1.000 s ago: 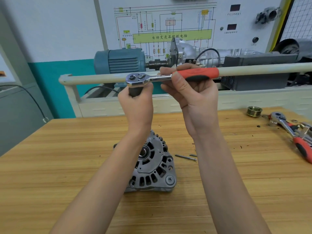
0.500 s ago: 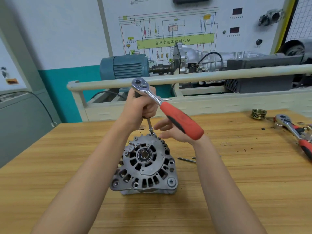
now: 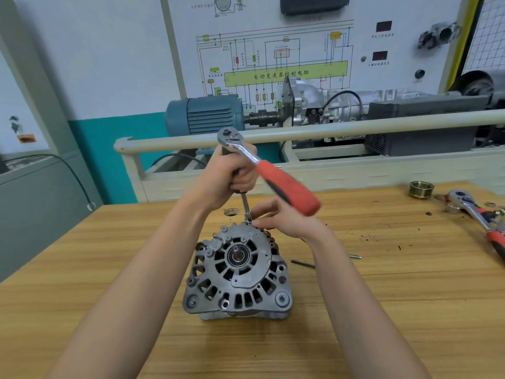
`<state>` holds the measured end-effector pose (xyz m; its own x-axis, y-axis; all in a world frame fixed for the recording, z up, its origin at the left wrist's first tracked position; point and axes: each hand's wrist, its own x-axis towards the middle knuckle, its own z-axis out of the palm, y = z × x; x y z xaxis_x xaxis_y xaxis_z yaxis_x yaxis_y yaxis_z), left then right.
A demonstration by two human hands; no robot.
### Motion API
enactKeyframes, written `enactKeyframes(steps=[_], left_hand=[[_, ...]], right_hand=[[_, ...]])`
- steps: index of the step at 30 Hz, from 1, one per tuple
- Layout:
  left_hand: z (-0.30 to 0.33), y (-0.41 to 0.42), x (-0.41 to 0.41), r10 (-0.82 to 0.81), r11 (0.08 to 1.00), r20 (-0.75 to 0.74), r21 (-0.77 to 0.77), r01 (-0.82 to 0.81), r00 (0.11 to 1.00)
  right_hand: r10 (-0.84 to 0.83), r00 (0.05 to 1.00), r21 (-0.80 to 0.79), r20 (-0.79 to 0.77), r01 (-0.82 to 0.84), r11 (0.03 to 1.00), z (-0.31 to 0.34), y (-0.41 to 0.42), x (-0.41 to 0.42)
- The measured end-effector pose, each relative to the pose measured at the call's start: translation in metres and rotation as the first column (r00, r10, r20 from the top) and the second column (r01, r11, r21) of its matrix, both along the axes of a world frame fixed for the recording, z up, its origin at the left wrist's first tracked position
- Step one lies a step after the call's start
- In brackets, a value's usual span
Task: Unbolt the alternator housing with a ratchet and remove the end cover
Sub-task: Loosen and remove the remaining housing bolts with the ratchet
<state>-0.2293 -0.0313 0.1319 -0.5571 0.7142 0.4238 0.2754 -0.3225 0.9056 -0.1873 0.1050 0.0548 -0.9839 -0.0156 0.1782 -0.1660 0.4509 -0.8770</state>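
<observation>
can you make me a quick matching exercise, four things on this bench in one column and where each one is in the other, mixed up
Things:
1. ratchet
2. alternator
3. brass pulley
4. second ratchet

Places:
A. lying at the table's right edge
B. standing on the table between the forearms
C. held upright in the left hand, extension on the housing's top
D. on the table's far side, just left of the spare tool

Pairs: 1-C, 2-B, 3-D, 4-A

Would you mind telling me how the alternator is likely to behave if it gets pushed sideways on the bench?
The alternator looks like solid cast metal, so probably heavy for its size and stiff. It stands on end on the smooth wooden bench, so a low push would likely slide it, while a push near the top might tip it.
</observation>
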Motion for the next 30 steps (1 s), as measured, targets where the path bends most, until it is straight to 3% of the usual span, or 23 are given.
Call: enactKeyframes(steps=[3,7,12,17,23,27,30], left_hand=[[-0.004,0.010,0.016,0.214,0.976,-0.045,0.060,-0.212,0.976],[-0.006,0.026,0.029,0.550,0.831,-0.016,0.107,-0.546,0.835],[-0.005,0.034,0.030,0.652,0.740,0.084,0.146,-0.656,0.754],[-0.003,0.025,0.033,0.556,0.822,0.071,0.102,-0.560,0.828],[-0.001,-0.006,0.025,0.181,0.983,-0.080,0.014,-0.180,0.980],[-0.001,-0.028,0.013,0.048,0.996,-0.172,-0.069,-0.060,0.984],[-0.002,-0.036,0.011,0.078,0.993,-0.251,-0.063,-0.097,0.965]], right_hand=[[0.033,0.999,0.018,-0.038,-0.033,0.999,0.003,-0.001,0.002],[0.062,0.969,-0.195,-0.240,-0.110,0.975,0.014,0.005,0.010],[-0.052,0.929,-0.257,-0.365,-0.047,0.965,0.013,-0.004,0.009],[-0.154,0.901,-0.249,-0.406,0.053,0.967,0.006,-0.018,-0.001],[-0.132,0.905,-0.163,-0.404,0.071,0.984,0.003,-0.019,-0.002],[-0.108,0.891,-0.118,-0.440,0.062,0.991,0.003,-0.018,-0.001],[-0.071,0.887,-0.071,-0.457,0.043,0.997,0.002,-0.018,-0.001]])
